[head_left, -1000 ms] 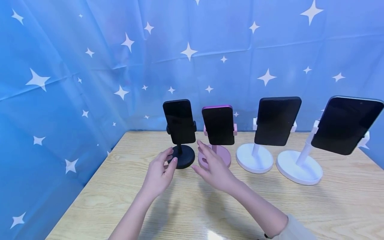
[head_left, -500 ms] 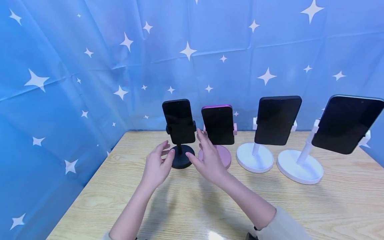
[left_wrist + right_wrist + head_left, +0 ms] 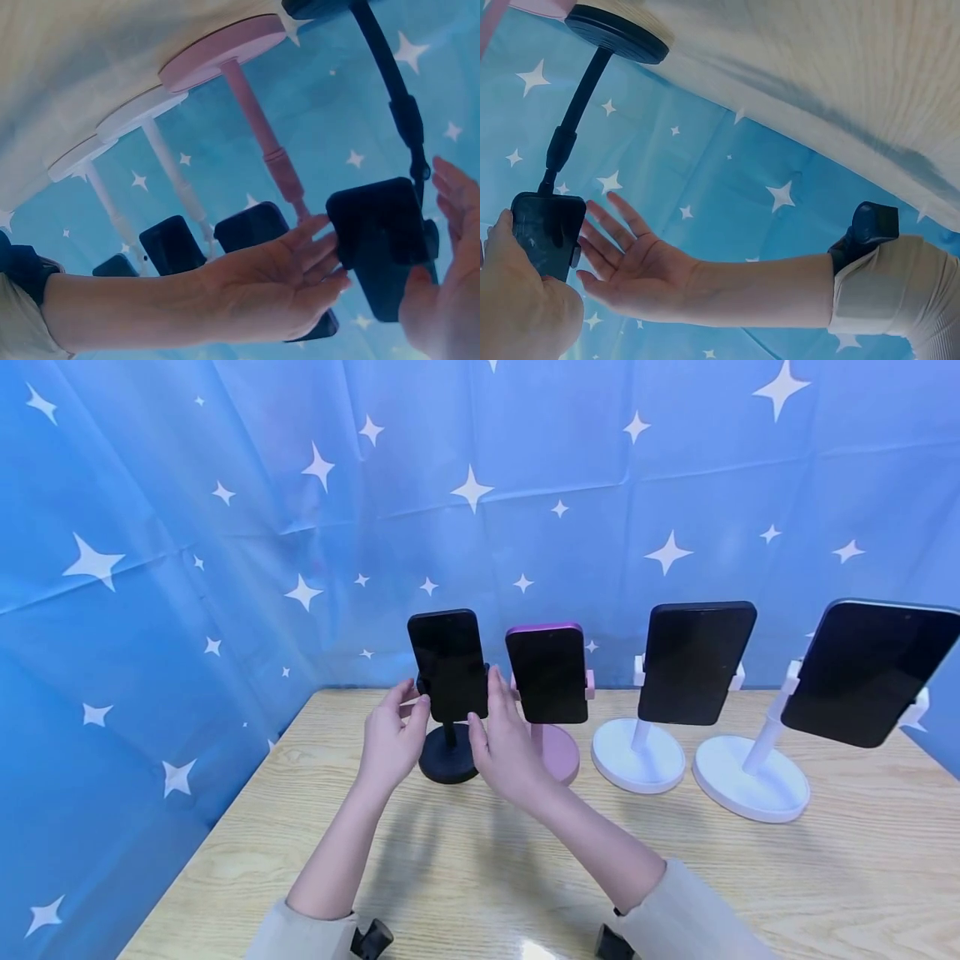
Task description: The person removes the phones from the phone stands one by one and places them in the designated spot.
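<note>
Left hand [image 3: 392,737] and right hand [image 3: 508,753] neared leftmost phone [image 3: 450,664] — contact unclear.

Black base [image 3: 316,7] cut off atop left wrist view.

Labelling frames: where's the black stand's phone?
Head view, just left of centre: that phone sits between the left hand and right hand, left of the pink stand.

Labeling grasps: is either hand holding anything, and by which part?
Nothing held: the left hand and right hand flank the phone on the black stand, both open; any contact is unclear.
</note>
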Demonstrator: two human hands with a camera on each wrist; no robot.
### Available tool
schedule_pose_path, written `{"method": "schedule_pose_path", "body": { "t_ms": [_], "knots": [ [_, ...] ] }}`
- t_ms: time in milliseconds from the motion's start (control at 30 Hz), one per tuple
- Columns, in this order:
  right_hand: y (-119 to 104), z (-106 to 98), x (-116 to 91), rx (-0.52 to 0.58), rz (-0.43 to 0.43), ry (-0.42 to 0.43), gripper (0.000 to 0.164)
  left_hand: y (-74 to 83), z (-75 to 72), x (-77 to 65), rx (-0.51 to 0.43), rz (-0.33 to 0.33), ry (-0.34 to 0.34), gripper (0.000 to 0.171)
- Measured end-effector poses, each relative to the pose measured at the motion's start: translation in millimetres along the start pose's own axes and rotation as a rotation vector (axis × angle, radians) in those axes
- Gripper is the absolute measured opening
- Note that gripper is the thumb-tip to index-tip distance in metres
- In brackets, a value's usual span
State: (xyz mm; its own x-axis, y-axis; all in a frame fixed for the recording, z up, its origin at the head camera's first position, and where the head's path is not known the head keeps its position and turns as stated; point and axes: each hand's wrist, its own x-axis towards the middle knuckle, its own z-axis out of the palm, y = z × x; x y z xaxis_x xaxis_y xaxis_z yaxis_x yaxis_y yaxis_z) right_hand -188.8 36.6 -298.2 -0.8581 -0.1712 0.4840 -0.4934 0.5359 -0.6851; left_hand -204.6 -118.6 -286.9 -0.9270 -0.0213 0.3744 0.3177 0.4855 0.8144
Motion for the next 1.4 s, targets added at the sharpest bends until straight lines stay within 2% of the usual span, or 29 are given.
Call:
{"method": "schedule_pose_path", "body": {
  "t_ms": [233, 500, 700, 967, 1233, 1400],
  "knots": [
    [3.6, 3.9, 9.5, -0.037, -0.027, -0.012, 0.056, 1.8, 5.7, 11.7, -0.044, -0.008, 0.020, 0.043],
    [2.9, 5.4, 16.4, -0.028, -0.041, -0.001, 0.055, 3.4, 7.1, 15.4, -0.058, 0.050, 0.020, 0.033],
    [3.4, 6.5, 21.6, -0.035, -0.047, 0.017, 0.054, 2.3, 8.4, 16.5, -0.065, 0.093, 0.030, 0.033],
    [3.4, 10.9, 28.8, -0.027, 0.001, 0.046, 0.052, -2.6, 10.7, 17.7, -0.047, 0.127, 0.044, 0.031],
    [2.2, 14.7, 29.5, -0.056, -0.022, 0.096, 0.051, -7.0, 10.4, 17.0, -0.178, 0.067, -0.023, 0.032],
    [3.3, 17.1, 27.3, -0.108, -0.087, 0.131, 0.050, -9.8, 8.0, 14.4, -0.190, 0.083, -0.049, 0.032]
  ]
}}
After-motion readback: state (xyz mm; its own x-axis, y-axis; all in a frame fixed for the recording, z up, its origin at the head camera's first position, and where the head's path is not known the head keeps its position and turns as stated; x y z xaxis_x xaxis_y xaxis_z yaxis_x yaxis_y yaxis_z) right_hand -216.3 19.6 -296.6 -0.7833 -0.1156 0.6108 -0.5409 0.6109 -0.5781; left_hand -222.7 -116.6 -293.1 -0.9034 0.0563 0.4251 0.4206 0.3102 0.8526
